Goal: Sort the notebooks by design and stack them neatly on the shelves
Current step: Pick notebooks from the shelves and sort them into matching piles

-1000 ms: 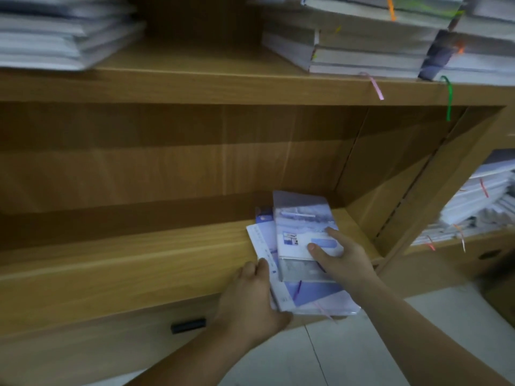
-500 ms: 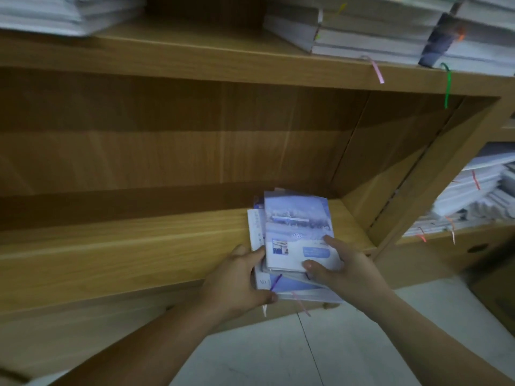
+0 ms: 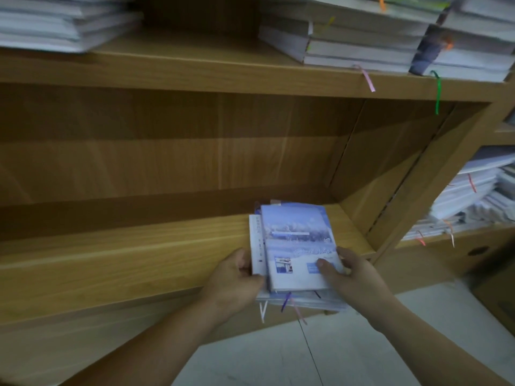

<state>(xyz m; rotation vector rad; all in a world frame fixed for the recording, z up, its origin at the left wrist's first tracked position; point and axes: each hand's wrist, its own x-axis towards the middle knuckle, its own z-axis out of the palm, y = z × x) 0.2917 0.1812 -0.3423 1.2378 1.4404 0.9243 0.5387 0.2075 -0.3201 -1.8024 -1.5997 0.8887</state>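
A small stack of blue and white notebooks (image 3: 295,240) with a snowy landscape cover lies on the right end of the middle wooden shelf (image 3: 125,254), hanging over its front edge. My left hand (image 3: 237,280) grips the stack's left side, fingers curled on the spine edge. My right hand (image 3: 351,274) holds the right side, thumb lying on the top cover. Ribbon bookmarks hang from the stack's front.
The upper shelf (image 3: 195,71) carries notebook stacks at the left (image 3: 55,23) and right (image 3: 362,40), with pink and green ribbons hanging down. A wooden divider (image 3: 412,179) stands right of the stack; more notebooks (image 3: 468,196) fill the neighbouring bay. Pale tiled floor (image 3: 306,358) lies below.
The skewed notebooks have been squared into a tidier stack. My left hand moved up from the front corner to the left side; my right hand shifted to the right edge.
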